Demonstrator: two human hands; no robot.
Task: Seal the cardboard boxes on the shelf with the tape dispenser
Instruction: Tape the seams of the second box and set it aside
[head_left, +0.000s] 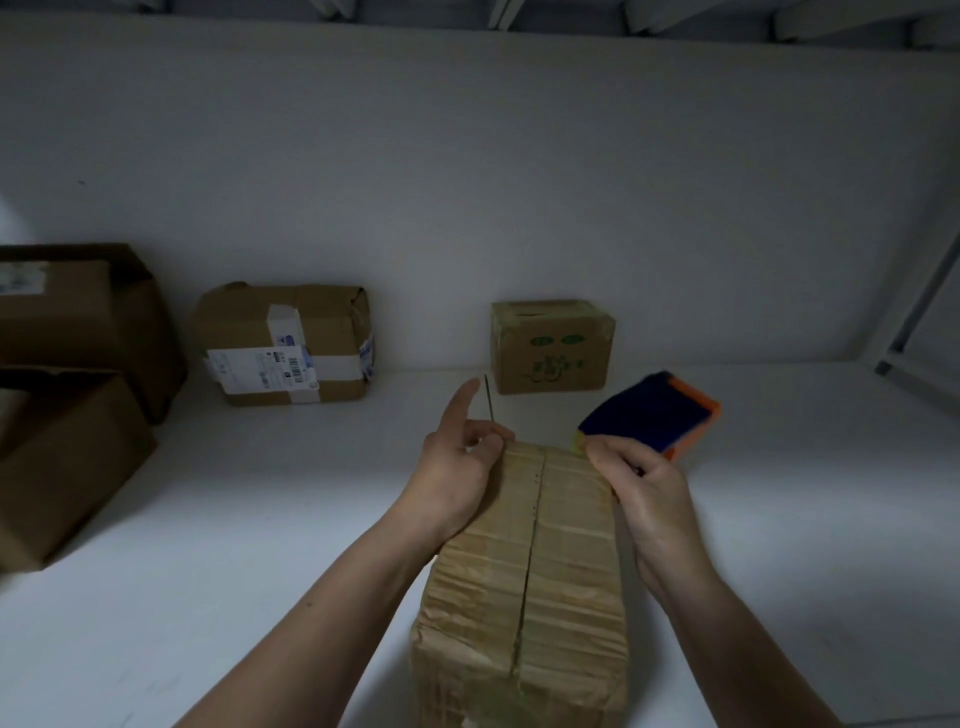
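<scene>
The wrapped box (524, 571) lies in the near middle of the white shelf (260, 519). Its long axis runs from near to far, and a centre seam follows the same line. Both hands are at its far end. The left hand (457, 478) holds the far left corner, with its lower fingers curled onto the top edge and its index finger pointing straight away. The right hand (649, 509) is at the far right corner and appears to be clenched round the near end of the blue and orange tape dispenser (649, 415), which juts out to the far right past the box (the handle itself is hidden by the fingers). The dispenser therefore sits to the right of the seam and beyond its far end, and the right hand is the nearer one to it. A strip along the seam would likely call for shifting the dispenser left onto that line, then drawing it toward the near end while the left hand steadies the box. Other boxes wait farther off: a small green-printed box (550, 348) against the back wall, a labelled box (285, 343) to its left, and two larger boxes (78, 322) at the far left edge.
</scene>
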